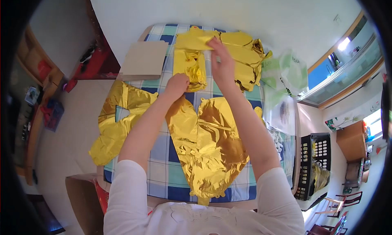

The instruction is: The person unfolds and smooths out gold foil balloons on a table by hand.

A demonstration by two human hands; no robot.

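Observation:
Flat gold foil balloons lie spread over a checked cloth. My left hand (177, 86) is closed at the lower left edge of a partly folded foil balloon (178, 63), with its fingertips partly hidden. At that balloon's upper end, my right hand (223, 65) has its fingers on the right end of a raised, slightly blurred flap. Just below my left hand is a large tapering gold balloon (208, 149), wrinkled and flat. Another flat gold balloon (118, 116) with a small opening lies to the left. Folded gold foil (245, 51) rests behind my right hand.
A stack of grey-beige card (145, 59) sits at the table's back left. On the right edge lies a green-and-white plastic bag (286, 71) beside clear plastic wrap (281, 114). A black basket (312, 165) stands right of the table, and a cardboard box (83, 198) at lower left.

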